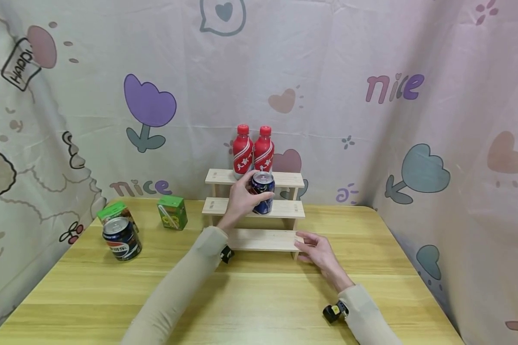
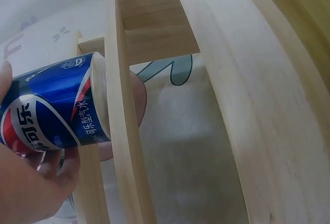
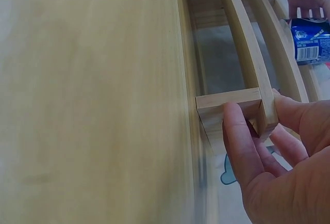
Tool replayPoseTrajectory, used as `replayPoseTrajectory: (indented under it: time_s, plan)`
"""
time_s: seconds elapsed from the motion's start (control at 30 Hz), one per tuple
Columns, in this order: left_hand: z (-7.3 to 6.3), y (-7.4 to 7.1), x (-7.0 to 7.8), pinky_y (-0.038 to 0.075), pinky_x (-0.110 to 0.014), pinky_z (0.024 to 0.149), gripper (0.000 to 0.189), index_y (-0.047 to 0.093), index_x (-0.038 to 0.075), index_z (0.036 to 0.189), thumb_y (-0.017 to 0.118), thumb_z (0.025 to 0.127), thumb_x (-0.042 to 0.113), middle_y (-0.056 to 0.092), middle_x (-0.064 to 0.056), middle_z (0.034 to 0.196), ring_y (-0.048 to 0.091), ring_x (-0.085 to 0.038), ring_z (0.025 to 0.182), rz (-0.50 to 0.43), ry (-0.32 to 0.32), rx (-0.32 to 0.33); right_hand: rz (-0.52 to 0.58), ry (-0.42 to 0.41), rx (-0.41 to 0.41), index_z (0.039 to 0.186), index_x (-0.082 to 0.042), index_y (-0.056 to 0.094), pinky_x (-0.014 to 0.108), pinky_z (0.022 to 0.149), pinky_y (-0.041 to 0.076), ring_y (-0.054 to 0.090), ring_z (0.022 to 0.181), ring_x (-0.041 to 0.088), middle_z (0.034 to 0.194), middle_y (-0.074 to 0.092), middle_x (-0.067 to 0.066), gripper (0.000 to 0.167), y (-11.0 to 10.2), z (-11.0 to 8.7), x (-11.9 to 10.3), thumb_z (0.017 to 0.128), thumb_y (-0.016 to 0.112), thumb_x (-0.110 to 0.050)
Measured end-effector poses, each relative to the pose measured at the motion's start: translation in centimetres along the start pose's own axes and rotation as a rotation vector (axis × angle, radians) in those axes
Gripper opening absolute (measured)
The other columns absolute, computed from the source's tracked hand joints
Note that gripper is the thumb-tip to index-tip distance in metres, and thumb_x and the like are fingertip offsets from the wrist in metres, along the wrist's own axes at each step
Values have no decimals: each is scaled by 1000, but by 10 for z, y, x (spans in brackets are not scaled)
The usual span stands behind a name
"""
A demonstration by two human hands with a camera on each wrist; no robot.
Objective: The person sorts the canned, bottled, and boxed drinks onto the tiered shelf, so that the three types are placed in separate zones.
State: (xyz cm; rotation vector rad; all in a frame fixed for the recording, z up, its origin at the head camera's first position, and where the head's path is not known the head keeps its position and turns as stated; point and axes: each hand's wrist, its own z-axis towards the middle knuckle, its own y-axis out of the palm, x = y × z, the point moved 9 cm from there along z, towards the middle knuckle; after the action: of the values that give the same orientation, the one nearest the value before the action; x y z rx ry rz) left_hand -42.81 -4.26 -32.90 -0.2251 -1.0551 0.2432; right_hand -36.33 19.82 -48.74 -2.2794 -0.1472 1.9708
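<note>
My left hand (image 1: pixel 240 199) holds a blue cola can (image 1: pixel 265 188) upright, thumb and fingers around its sides. The can's base is right at the middle board of a three-step wooden display stand (image 1: pixel 259 240); in the left wrist view the can (image 2: pixel 56 105) shows its printed side, its base close to the board edge. My right hand (image 1: pixel 321 251) pinches the right end of the stand's lowest step. Seen from the right wrist, the thumb lies on the board end and a finger (image 3: pixel 240 136) presses against the leg. Two red bottles (image 1: pixel 242 153) stand on the top step.
At the table's left side another blue cola can (image 1: pixel 123 242) stands in front of a green-topped drink carton (image 1: pixel 114 211). A second green carton (image 1: pixel 172 213) with a straw is between them and the stand. A patterned curtain (image 1: pixel 328 57) hangs behind the wooden table (image 1: pixel 263 306).
</note>
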Motion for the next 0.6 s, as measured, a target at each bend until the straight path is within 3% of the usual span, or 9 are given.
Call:
replayPoseTrajectory:
  time_s: [0.6]
  plan:
    - [2,1,-3,53,-48,93,70,55,21,131,89,71,34,65,-6,122,63,-25,109,5,2,-15,-4,-1,2,129,-6,63,35,73,61,65,81,14,110,57,12,44,0,0,0,88,74,-12]
